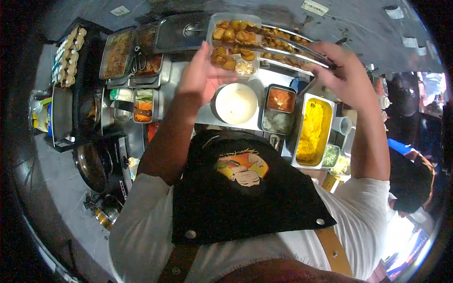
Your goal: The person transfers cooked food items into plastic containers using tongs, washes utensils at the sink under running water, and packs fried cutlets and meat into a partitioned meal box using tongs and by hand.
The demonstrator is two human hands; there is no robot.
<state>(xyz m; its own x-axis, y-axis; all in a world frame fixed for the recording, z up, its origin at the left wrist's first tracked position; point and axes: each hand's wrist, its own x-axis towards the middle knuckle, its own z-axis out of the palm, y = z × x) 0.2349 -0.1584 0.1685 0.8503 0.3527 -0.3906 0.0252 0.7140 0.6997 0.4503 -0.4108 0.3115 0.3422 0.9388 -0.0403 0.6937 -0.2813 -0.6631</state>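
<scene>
My left hand (200, 78) is wrapped round the side of a clear plastic container (256, 45) filled with browned food chunks, a pale round piece near its lower edge. In my right hand (337, 66) is a pair of metal tongs (302, 53), whose arms reach left to the container; whether their tips grip a chunk is unclear. Behind the tongs lies a long metal tray of similar brown pieces (283, 35). Below the container, on the steel counter (203, 114), stands a white round bowl (236, 104) with a pale inside.
Right of the bowl are a container of red sauce (281, 99) and a metal pan of yellow food (311, 129). A lidded metal pan (179, 32), scissors (138, 59) and an egg carton (71, 56) are at the left. A person's dark clothing (410, 177) shows at right.
</scene>
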